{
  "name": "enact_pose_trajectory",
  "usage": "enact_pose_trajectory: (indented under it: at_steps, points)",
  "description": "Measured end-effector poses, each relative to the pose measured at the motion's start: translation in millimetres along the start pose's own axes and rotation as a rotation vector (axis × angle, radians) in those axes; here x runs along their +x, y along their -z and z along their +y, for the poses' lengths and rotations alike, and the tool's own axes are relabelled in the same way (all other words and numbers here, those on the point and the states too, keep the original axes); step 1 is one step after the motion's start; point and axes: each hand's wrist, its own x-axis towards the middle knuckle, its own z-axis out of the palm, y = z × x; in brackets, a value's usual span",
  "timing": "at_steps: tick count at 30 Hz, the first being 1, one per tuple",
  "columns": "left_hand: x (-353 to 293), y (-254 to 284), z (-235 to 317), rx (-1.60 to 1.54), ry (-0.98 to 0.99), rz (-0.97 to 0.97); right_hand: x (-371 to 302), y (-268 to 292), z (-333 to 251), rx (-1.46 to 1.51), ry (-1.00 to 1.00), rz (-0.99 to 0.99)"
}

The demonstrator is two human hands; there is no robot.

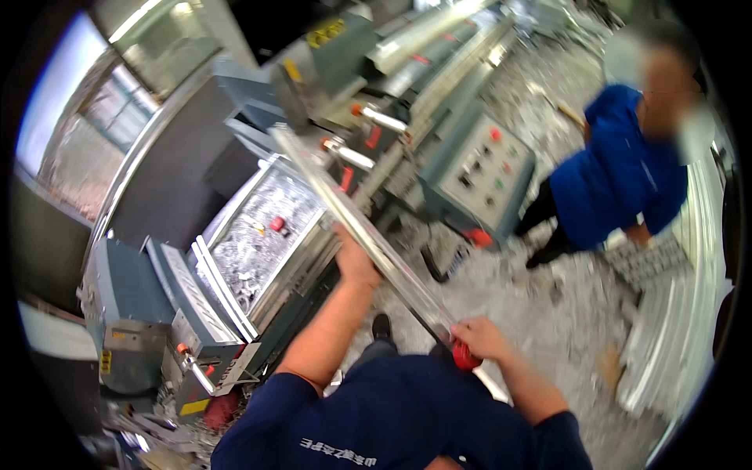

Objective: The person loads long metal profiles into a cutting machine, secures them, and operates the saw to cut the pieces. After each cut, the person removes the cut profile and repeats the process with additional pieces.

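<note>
1. In the head view, the left hand (356, 262) sat at the middle of the frame, its bare forearm rising from the dark blue sleeve at the lower centre and stretched up and slightly right.
2. That hand's fingers were wrapped onto the long metal profile (356, 215), gripping it partway along its length; only the back of the hand showed.
3. The profile ran as a pale, shiny bar on a slant from the upper centre-left of the frame down to the lower centre-right, its upper end reaching into the grey-green machine (329, 74).
4. The right hand (479, 338) lay lower and to the right, forearm bent in from the lower right edge, wrist turned inward.
5. Its fingers were closed around the near end of the profile, where a red piece (464, 358) showed just beneath the hand; whether that piece was part of the profile could not be told.
6. Left of the hands, an open tray (266, 235) full of metal shavings sat on the machine's surface.
7. A control panel (479, 172) with coloured buttons stood right of centre.
8. A person in a blue top (619, 176) stood at the upper right, on a floor (548, 298) strewn with shavings.
</note>
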Motion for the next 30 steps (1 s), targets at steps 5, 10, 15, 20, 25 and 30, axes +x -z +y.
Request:
enact_pose_trajectory:
  at_steps: [5,10,15,20,25,30]
  points:
    - [51.5,34.3,42.6,0.302,-0.233,0.106,-52.4,32.2,82.4,0.011,-0.122,-0.150]
    - [83.7,48.3,79.3,0.384,-0.251,0.154,-121.6,68.9,111.5,0.090,-0.212,-0.042]
    - [107.5,31.0,75.4,0.405,-0.331,0.116,-136.9,87.2,103.4,0.027,-0.226,0.040]
    - [97.9,18.6,70.8,0.395,-0.281,0.033,-149.1,91.3,115.5,0.051,-0.251,-0.005]
    - [101.6,10.6,65.6,0.400,-0.330,0.147,-153.3,89.1,135.6,0.081,-0.227,-0.022]
    - [119.5,6.6,62.9,0.372,-0.213,0.053,-146.7,89.7,156.8,0.108,-0.230,-0.037]
